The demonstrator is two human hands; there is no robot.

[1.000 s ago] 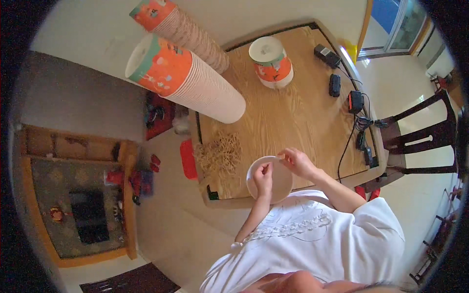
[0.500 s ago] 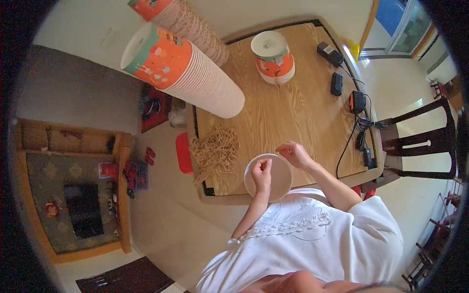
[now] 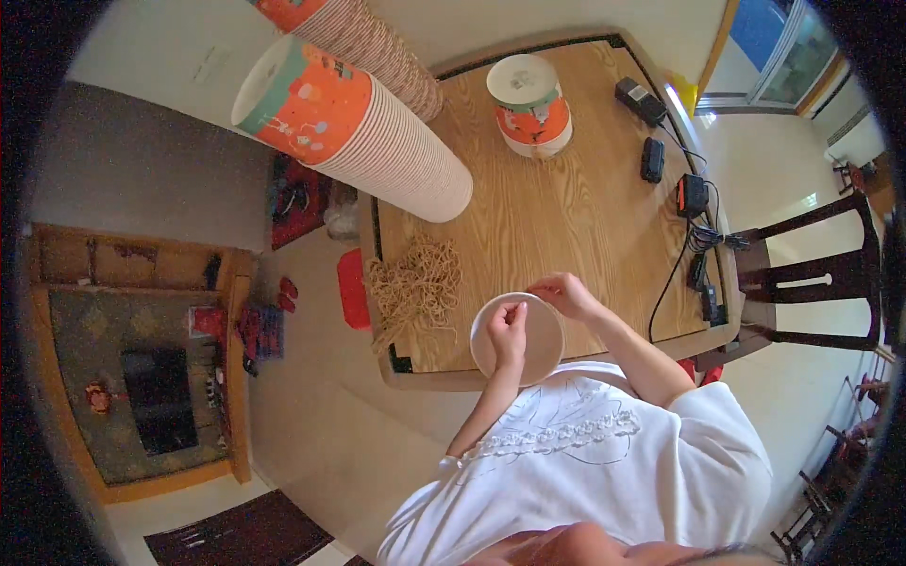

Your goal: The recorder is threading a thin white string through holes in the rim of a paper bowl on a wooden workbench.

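Observation:
Close against my body, at the table's near edge, a round paper tub [image 3: 541,349] stands with its pale mouth facing up. My left hand [image 3: 508,332] is over its opening, thumb and fingers pinched together. At the tub's far right rim is my right hand [image 3: 564,295], its fingers curled in and close to the left fingertips. Whatever either hand pinches is too small to make out. To the left of the tub lies a tangled heap of tan paper-like string [image 3: 420,283].
A tall leaning stack of orange-and-green paper tubs [image 3: 377,132] rises far left, with a second stack [image 3: 373,57] behind. A short pile of tubs [image 3: 533,118] stands at the back. Black adapters and cables [image 3: 694,198] line the right edge, beside a dark chair [image 3: 821,274].
My right hand has moved slightly left, closer to the left hand and the tub's rim. My left hand stays pinched over the opening. The view has shifted a little.

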